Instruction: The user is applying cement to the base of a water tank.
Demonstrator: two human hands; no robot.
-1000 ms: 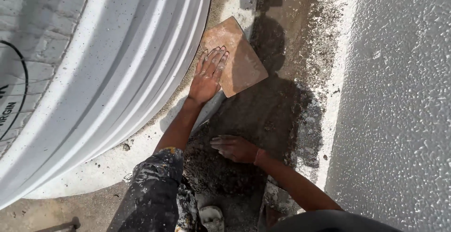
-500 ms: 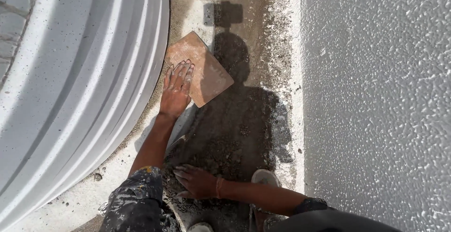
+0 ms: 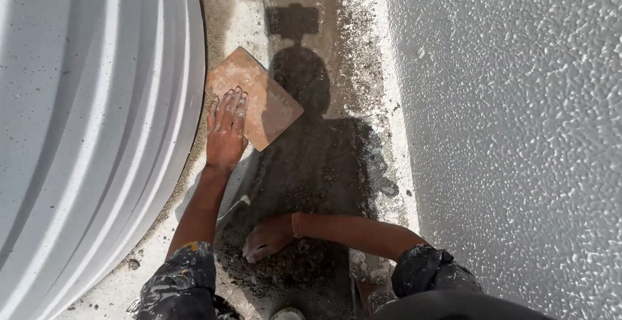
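Big white ribbed tank (image 3: 84, 132) filling the left side, curved wall right beside the work spot, crowding the left forearm. White rough-textured wall (image 3: 518, 132) on the right. Between them a narrow strip of dirty concrete floor (image 3: 337, 164), gritty, with white crust along the wall edge (image 3: 395, 145) and loose dark mortar rubble (image 3: 291, 261) near the bottom. Head-and-camera shadow (image 3: 298, 73) across the strip, partly over the tile.

Brown square tile (image 3: 259, 99) flat on the floor, turned diamond-wise, one corner just beside the tank base. Left hand (image 3: 225, 129) flat on the tile's lower left part, fingers stretched and slightly spread, pressing down, nothing gripped. Right hand (image 3: 269, 237) on the rubble near the body, fingers loosely curled, knuckles down; cannot tell whether anything is held. Paint-spattered dark sleeves (image 3: 178, 281) at the bottom edge.

Versus half a second back: view swung left to right, tank taking more frame, tile and left hand in the same pose on the tile, right hand still low on the rubble, barely shifted.
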